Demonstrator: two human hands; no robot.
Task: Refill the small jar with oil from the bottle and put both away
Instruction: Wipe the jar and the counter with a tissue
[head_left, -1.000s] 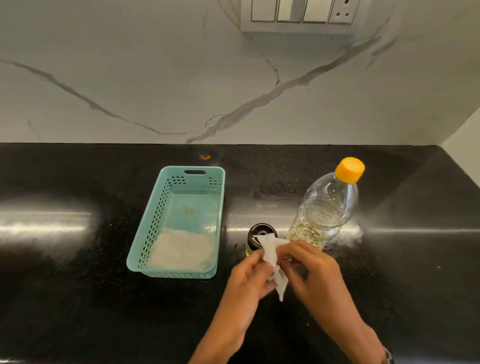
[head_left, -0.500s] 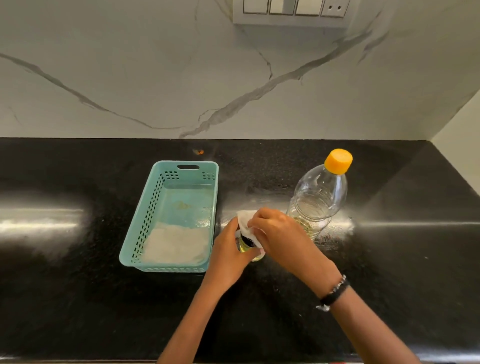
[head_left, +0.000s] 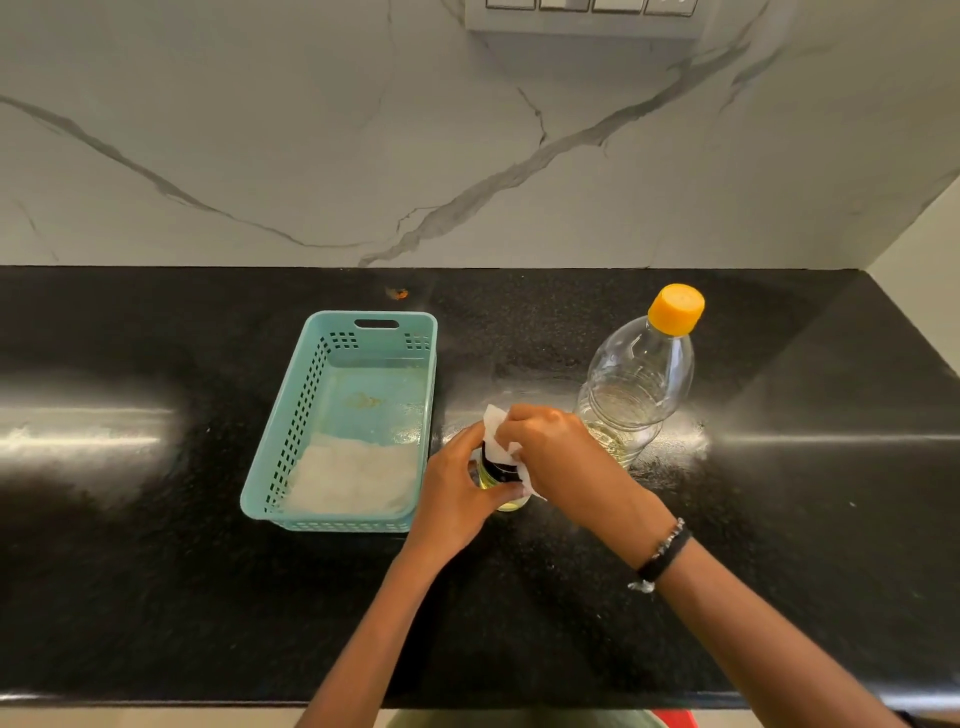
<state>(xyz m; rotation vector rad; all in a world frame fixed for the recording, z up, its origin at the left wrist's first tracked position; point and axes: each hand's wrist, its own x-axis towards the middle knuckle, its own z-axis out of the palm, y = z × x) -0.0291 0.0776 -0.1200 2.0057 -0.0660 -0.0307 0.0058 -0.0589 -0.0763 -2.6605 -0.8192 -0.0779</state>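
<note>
The small jar (head_left: 497, 475), holding yellow oil under a dark collar, stands on the black counter (head_left: 779, 519) between my hands. My left hand (head_left: 457, 486) grips its side. My right hand (head_left: 550, 449) presses a white tissue (head_left: 498, 431) over the jar's top, fingers curled round the tissue. The jar's mouth is hidden beneath it. Just right of the jar stands the clear oil bottle (head_left: 636, 384) with an orange cap (head_left: 676, 308), a little oil left at its bottom.
A teal plastic basket (head_left: 311, 395) lies left of the jar, with a white paper liner (head_left: 353, 475) at its near end. A marble wall rises behind the counter. A side wall closes in at the far right.
Both hands went from holding the tissue in front of the jar to the jar itself: the left now grips it, the right covers its top with the tissue.
</note>
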